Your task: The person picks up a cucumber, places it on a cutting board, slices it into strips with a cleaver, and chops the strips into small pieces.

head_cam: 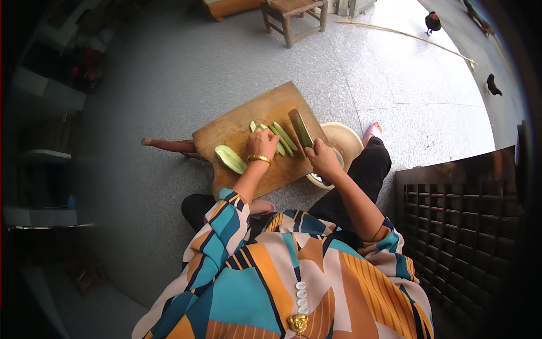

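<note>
A thick wooden cutting board (237,118) lies tilted before me. My left hand (263,143), a gold bangle at its wrist, is bent over several cut cucumber strips (284,134) and grips some of them; its fingertips partly hide them. A cucumber half (230,159) rests cut face up on the board, left of that hand and partly behind my forearm. My right hand (324,159) is closed round the handle of a kitchen knife (300,128). The blade points away from me, just right of the strips and apart from them.
A cream basin (353,142), with a white bowl rim (338,157) showing, sits beneath the board's right side. Reddish wooden legs (169,145) jut out left. Farther off are a wooden stool (292,17), a long pole (402,32) and two dark chickens (432,22). A dark latticed wooden piece (457,203) stands right.
</note>
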Available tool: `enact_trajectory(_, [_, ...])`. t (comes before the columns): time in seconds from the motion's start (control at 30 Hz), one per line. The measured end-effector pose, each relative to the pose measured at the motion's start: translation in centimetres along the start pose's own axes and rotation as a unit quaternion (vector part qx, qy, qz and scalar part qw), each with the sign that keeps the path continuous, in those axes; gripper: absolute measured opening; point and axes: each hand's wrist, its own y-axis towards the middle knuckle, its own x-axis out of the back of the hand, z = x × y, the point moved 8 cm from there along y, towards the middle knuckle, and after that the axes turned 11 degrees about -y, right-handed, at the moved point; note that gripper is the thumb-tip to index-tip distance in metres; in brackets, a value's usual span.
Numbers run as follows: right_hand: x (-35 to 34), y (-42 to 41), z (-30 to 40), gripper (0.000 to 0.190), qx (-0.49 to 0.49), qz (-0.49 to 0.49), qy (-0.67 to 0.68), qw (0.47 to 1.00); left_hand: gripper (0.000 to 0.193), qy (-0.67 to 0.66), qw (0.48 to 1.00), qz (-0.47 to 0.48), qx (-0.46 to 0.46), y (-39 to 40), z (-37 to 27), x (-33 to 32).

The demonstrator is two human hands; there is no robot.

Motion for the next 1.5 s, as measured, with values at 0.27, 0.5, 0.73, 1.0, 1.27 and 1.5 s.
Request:
enact_trajectory(0.27, [-0.8, 0.2, -0.9, 0.027, 0.039, -0.011, 0.019, 0.999, 0.033, 0.084, 0.988, 0.089, 0.090, 1.7, -1.1, -3.2])
enact_trajectory(0.5, [-0.9, 0.3, -1.6, 0.026, 0.011, -0.022, 0.053, 0.998, 0.021, -0.147, 0.951, 0.117, 0.245, 1.3, 1.3, -4.4])
enact_trajectory(0.73, [-0.9, 0.2, -0.7, 0.029, -0.007, -0.002, 0.081, 0.997, 0.021, -0.190, 0.960, 0.074, 0.190, 0.6, 0.6, -3.8])
enact_trajectory(1.0, [-1.2, 0.4, -1.3, 0.025, 0.010, -0.020, 0.067, 0.997, 0.013, 0.043, 0.997, 0.035, -0.048, 1.2, -3.4, -3.0])
enact_trajectory(1.27, [0.8, -1.5, 2.1, 0.027, 0.047, -0.046, -0.035, 0.997, 0.018, -0.122, 0.963, 0.145, 0.193, 1.7, 1.4, -6.1])
enact_trajectory(1.5, [1.2, -2.1, 3.8, 0.029, 0.079, -0.043, -0.098, 0.991, 0.012, -0.151, 0.954, 0.119, 0.230, 1.1, 1.4, -5.8])
